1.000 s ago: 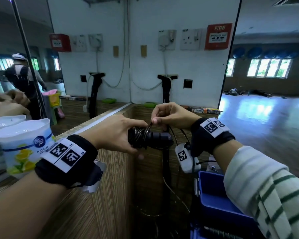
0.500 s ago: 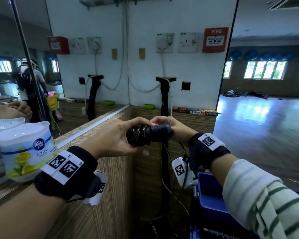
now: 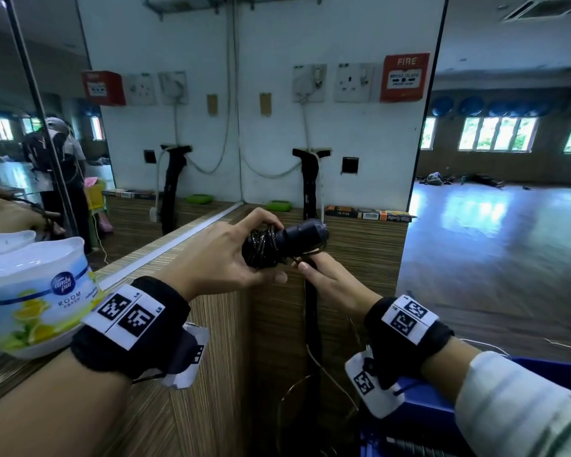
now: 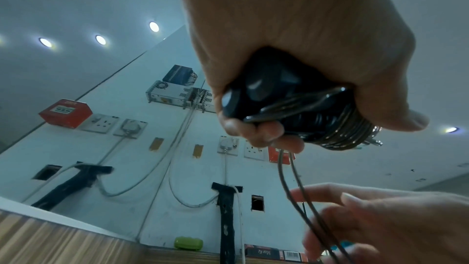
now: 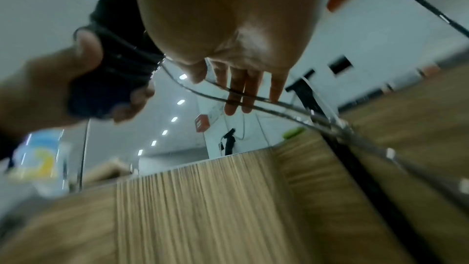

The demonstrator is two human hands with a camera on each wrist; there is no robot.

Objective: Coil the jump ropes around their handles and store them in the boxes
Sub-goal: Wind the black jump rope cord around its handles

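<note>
Head view has the left hand (image 3: pixel 218 255) wrapped around the near end of the black handles (image 3: pixel 297 237), held out in the air above the near edge of the wood-grain counter (image 3: pixel 178 374), close to its corner. The handles' long axis runs roughly level, from the left palm out toward the right, with the free end pointing at the far wall. Several turns of rope (image 3: pixel 261 247) already sit bunched just beside the left fingers.

What the next wrap turns on is where the loose rope leaves that bundle. It drops from the underside of the handles, and the right hand (image 3: pixel 330 282) sits just below and slightly right of them, so it is the nearer hand to the slack. From the left wrist camera, two strands hang straight down past the left fingertips (image 4: pixel 264 133) into the right hand (image 4: pixel 380 222). Its fingers look fairly straight with the strands running across them; I cannot tell whether the thumb pinches them.

My guess is the slack must come up and over the free end next. The blue box (image 3: pixel 419 423) waits low at the right, well below the handles.
</note>
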